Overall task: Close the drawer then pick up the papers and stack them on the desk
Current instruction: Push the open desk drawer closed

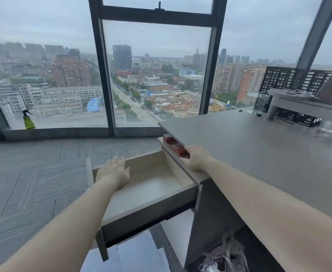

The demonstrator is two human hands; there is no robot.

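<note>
An empty drawer (157, 195) with a pale wood inside stands pulled far out to the left from under the grey desk (259, 150). My left hand (114, 171) lies flat on the drawer's outer front panel, fingers apart. My right hand (194, 159) rests on the desk's left edge, above the drawer's inner end, fingers spread and holding nothing. White papers (139, 254) lie on the floor below the drawer, partly hidden by it and by my left arm.
Red boxes (176, 147) sit on a shelf under the desk edge beside my right hand. A green spray bottle (28, 120) stands on the window sill. A black perforated rack (290, 95) and a grey stand (290, 99) occupy the desk's far right. A bag (224, 258) lies under the desk.
</note>
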